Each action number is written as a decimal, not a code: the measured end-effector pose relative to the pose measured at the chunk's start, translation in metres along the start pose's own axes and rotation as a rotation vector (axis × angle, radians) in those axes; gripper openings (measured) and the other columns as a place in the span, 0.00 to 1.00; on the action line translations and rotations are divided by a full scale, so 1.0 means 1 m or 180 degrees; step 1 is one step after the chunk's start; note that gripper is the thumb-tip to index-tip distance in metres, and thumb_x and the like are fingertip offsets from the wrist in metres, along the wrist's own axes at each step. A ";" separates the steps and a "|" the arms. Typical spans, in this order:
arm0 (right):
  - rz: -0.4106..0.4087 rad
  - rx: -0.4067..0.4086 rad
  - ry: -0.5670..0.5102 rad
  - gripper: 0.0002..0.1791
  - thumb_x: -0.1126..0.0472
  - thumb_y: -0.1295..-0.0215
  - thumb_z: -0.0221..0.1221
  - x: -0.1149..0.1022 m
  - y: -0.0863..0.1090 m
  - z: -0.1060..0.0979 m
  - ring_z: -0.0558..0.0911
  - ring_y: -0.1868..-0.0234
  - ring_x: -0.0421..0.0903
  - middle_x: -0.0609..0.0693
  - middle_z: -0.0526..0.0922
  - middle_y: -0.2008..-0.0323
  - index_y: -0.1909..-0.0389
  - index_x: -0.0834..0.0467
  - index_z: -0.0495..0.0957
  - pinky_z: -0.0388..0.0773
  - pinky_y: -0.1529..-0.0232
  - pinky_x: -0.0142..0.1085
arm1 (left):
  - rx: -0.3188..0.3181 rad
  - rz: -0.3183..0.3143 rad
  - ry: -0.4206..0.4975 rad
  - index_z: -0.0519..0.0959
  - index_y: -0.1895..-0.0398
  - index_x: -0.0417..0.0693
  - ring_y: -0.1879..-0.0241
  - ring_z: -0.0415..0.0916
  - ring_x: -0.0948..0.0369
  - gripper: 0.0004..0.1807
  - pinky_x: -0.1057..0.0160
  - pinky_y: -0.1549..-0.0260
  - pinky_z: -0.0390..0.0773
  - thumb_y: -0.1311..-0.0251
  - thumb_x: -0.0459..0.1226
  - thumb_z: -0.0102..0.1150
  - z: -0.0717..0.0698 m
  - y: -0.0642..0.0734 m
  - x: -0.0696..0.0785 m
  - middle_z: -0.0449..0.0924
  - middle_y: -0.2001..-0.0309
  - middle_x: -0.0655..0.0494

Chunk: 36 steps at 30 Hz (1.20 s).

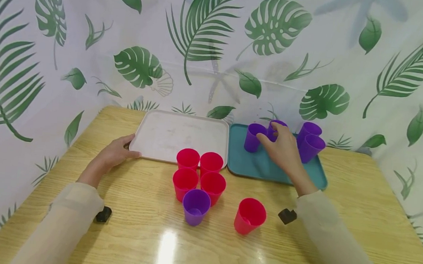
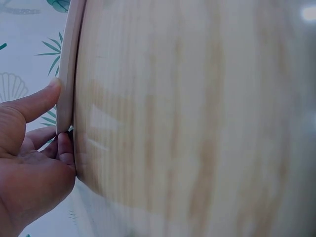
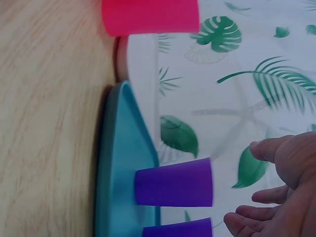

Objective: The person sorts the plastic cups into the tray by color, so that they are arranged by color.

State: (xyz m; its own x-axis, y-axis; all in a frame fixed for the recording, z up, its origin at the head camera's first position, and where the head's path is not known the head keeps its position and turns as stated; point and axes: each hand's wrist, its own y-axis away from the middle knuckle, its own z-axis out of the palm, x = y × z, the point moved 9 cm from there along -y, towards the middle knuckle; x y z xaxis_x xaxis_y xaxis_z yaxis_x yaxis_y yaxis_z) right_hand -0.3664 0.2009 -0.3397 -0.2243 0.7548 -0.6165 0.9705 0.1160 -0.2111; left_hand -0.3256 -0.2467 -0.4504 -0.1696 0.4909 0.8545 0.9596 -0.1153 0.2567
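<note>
My left hand (image 1: 116, 151) grips the near left corner of a white tray (image 1: 181, 136); in the left wrist view the thumb lies over the rim and the fingers curl beneath it. Over a teal tray (image 1: 242, 163) at the right, my right hand (image 1: 284, 148) reaches above a purple cup (image 1: 272, 134) that it partly covers. Another purple cup (image 1: 253, 140) stands just left of that hand, and two more purple cups (image 1: 311, 149) stand to its right. The right wrist view shows the fingers (image 3: 264, 213) spread, holding nothing, beyond the rims of two purple cups (image 3: 175, 182).
Several red cups (image 1: 185, 184) stand grouped before the white tray, with a purple cup (image 1: 195, 208) at their near side. A lone red cup (image 1: 250, 218) stands farther right on the wooden table (image 1: 122, 224). A leaf-patterned cloth (image 1: 207, 94) hangs behind the table.
</note>
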 end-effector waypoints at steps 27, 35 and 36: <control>-0.0623 -0.0328 -0.0329 0.31 0.54 0.28 0.65 -0.069 0.084 -0.002 0.79 0.41 0.56 0.59 0.80 0.39 0.29 0.63 0.71 0.81 0.46 0.53 | -0.0013 -0.0013 -0.0020 0.38 0.17 0.37 0.19 0.33 0.41 0.47 0.42 0.23 0.43 0.26 0.34 0.58 0.000 -0.001 -0.001 0.34 0.18 0.37; -0.0991 -0.0428 -0.0414 0.29 0.62 0.32 0.69 -0.096 0.110 0.015 0.81 0.42 0.55 0.58 0.82 0.41 0.33 0.65 0.74 0.83 0.48 0.51 | -0.0017 0.0024 -0.0010 0.38 0.18 0.37 0.19 0.33 0.40 0.47 0.41 0.23 0.43 0.26 0.34 0.59 0.000 0.000 0.000 0.34 0.18 0.36; -0.1028 -0.0451 -0.0437 0.29 0.62 0.33 0.69 -0.099 0.113 0.017 0.81 0.42 0.55 0.58 0.82 0.41 0.34 0.65 0.75 0.84 0.48 0.51 | -0.0015 0.0031 -0.0009 0.38 0.18 0.37 0.19 0.33 0.40 0.47 0.41 0.24 0.44 0.26 0.34 0.59 0.000 0.000 0.000 0.34 0.18 0.36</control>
State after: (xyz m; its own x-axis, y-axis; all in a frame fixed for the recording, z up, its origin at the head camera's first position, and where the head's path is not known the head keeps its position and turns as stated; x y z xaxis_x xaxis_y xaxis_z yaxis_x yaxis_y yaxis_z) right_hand -0.2360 0.1285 -0.3158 -0.5212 0.5723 -0.6331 0.8482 0.4294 -0.3100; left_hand -0.3260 -0.2463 -0.4502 -0.1597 0.4922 0.8557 0.9601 -0.1240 0.2505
